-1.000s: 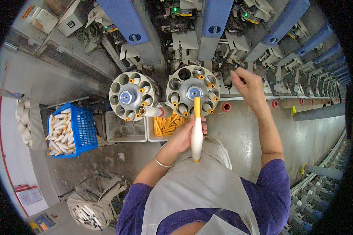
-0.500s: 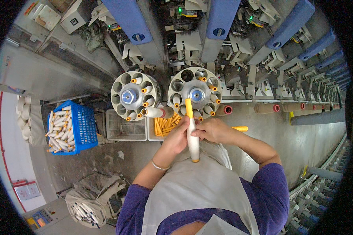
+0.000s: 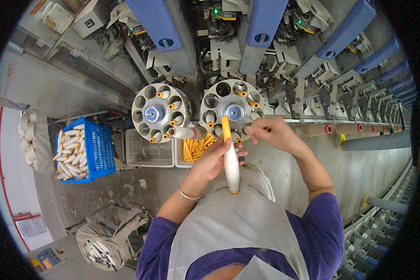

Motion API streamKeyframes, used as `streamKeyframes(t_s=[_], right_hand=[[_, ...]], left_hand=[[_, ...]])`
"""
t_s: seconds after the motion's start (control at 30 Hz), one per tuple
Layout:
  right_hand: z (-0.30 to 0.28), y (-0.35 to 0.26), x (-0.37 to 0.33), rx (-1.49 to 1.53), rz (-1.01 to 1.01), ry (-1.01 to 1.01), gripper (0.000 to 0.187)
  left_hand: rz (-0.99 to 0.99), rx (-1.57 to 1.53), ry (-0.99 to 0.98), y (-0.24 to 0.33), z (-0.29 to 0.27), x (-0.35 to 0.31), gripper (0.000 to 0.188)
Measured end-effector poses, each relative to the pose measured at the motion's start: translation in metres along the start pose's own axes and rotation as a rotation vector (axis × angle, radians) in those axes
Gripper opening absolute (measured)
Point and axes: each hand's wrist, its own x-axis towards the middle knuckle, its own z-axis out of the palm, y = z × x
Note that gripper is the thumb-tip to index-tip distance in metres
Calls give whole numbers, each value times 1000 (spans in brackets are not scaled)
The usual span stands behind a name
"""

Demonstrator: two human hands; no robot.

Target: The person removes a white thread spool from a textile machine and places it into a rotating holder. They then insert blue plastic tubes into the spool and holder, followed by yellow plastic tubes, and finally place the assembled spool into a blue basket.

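Note:
My left hand (image 3: 212, 159) is wrapped round a yarn bobbin (image 3: 232, 170), white yarn wound on a yellow tube. The bobbin stands lengthwise in front of my apron, its bare yellow end pointing away from me. To its right, my right hand (image 3: 277, 134) is raised with curled fingers beside the lower right edge of the right round magazine (image 3: 225, 100). Whether a thread is between those fingers is too fine to see. Several yellow-tipped bobbins sit in the pockets of that magazine and of the left round magazine (image 3: 162, 122); some pockets hold none.
A blue basket (image 3: 103, 156) full of bobbins stands at left. Below the magazines are a pale crate (image 3: 149, 164) and loose yellow tubes (image 3: 194, 150). A cloth sack (image 3: 85, 233) of bobbins is at lower left. Machine units with blue panels (image 3: 261, 23) line the far side.
My right hand has left the bobbin and moved up and right, now covering a reddish cone end. The yellow tube seen by my right forearm no longer shows. My left hand keeps the bobbin.

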Motion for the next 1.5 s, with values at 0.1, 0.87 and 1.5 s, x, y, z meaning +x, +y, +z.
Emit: streamKeyframes(t_s=[0.1,0.87,1.5], right_hand=[[19,11,-5,-130,-62,-143,28],[17,-18,5,329,-89,-242,20],[66,-8,-9,-374,-71,-284,44]], left_hand=[[40,136,24,11,-1,-5,35],[-5,155,-335,10,-21,-9,53],[101,104,-205,6,-11,-15,42]])
